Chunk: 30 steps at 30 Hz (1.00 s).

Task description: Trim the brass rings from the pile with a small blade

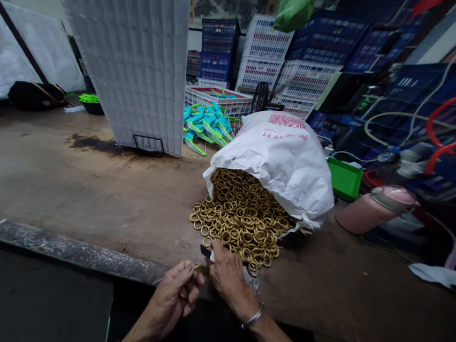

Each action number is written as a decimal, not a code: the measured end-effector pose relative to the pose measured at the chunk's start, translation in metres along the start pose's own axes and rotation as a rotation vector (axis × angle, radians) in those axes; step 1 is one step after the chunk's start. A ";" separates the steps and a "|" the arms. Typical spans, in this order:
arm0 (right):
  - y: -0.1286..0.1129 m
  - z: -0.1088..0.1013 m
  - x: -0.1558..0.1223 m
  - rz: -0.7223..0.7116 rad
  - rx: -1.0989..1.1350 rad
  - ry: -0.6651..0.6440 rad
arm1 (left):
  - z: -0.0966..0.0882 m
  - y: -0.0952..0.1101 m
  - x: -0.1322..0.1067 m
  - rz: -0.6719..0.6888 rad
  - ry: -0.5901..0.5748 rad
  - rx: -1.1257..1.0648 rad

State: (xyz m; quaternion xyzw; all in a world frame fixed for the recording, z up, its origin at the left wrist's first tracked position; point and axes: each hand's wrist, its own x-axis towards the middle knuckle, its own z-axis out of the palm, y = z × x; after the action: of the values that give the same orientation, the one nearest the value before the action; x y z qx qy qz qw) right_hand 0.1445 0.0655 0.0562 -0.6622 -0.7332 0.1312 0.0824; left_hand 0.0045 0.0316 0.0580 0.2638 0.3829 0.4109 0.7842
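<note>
A white woven sack (283, 160) lies on its side on the brown workbench (69, 188), spilling a heap of brass rings (243, 215) toward me. At the bench's near edge my left hand (175, 295) is pinched on a brass ring (201, 268). My right hand (228, 276), with a metal bangle on its wrist, rests at the near edge of the heap, fingers curled over a small dark and white object that I cannot make out. The two hands almost touch.
A white gridded foam panel (134, 54) stands upright at the back left. Blue and green plastic parts (206, 123) lie behind the sack. A pink flask (373, 209) and green box (344, 178) sit right. Stacked crates (264, 51) and hoses (450, 128) fill the background.
</note>
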 end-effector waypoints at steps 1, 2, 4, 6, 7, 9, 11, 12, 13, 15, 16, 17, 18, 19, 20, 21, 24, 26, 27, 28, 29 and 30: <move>-0.003 0.001 0.003 0.002 -0.024 0.012 | -0.001 0.001 0.001 -0.011 0.018 -0.025; -0.005 0.003 0.005 0.002 -0.051 0.019 | -0.002 0.003 0.001 -0.023 0.041 -0.050; -0.008 0.006 0.009 0.010 -0.098 0.010 | -0.004 0.008 0.002 -0.047 0.076 -0.111; -0.009 0.008 0.012 0.026 -0.121 0.003 | -0.005 0.012 0.002 -0.068 0.072 -0.181; -0.009 0.009 0.012 0.032 -0.123 0.007 | -0.006 0.014 0.002 -0.077 0.060 -0.216; -0.009 0.009 0.012 0.037 -0.118 0.019 | -0.008 0.016 0.004 -0.104 0.020 -0.276; -0.008 0.009 0.011 0.033 -0.105 0.017 | -0.011 0.017 0.005 -0.124 -0.015 -0.321; -0.007 0.009 0.010 0.025 -0.098 0.007 | -0.011 0.017 0.006 -0.125 -0.028 -0.332; -0.006 0.010 0.009 0.018 -0.092 -0.003 | -0.011 0.017 0.006 -0.121 -0.031 -0.335; -0.002 0.010 0.007 -0.002 -0.074 -0.015 | -0.010 0.017 0.007 -0.097 0.001 -0.309; 0.000 0.010 0.006 -0.007 -0.054 -0.015 | -0.009 0.017 0.008 -0.079 0.027 -0.277; 0.002 0.009 0.005 -0.006 -0.021 -0.011 | -0.007 0.016 0.009 -0.054 0.050 -0.229; 0.004 0.008 0.005 -0.001 0.029 -0.006 | -0.005 0.015 0.011 -0.025 0.075 -0.165; 0.006 0.006 0.004 0.007 0.101 -0.002 | -0.004 0.014 0.013 0.008 0.098 -0.086; 0.008 0.004 0.004 0.013 0.194 -0.003 | -0.003 0.012 0.015 0.044 0.120 0.006; 0.010 0.001 0.003 0.017 0.304 -0.013 | -0.002 0.010 0.018 0.084 0.141 0.105; 0.015 -0.006 0.000 0.018 0.674 -0.078 | 0.000 0.004 0.027 0.219 0.166 0.381; 0.018 -0.008 -0.003 0.040 0.870 -0.152 | 0.002 0.001 0.031 0.295 0.102 0.503; 0.020 -0.008 -0.005 0.061 0.942 -0.190 | 0.004 0.001 0.032 0.323 0.067 0.542; 0.021 -0.008 -0.006 0.084 1.000 -0.228 | 0.006 0.000 0.033 0.341 0.040 0.568; 0.022 -0.006 -0.007 0.104 1.046 -0.257 | 0.007 0.001 0.033 0.348 0.029 0.580; 0.022 -0.004 -0.008 0.124 1.080 -0.272 | 0.009 0.001 0.032 0.349 0.033 0.582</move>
State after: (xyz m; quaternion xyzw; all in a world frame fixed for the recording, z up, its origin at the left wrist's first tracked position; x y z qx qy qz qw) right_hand 0.1677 0.0595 0.0543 -0.5448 -0.5257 0.5769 0.3067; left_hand 0.0232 0.0588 0.0518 0.5316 0.4459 0.4165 0.5875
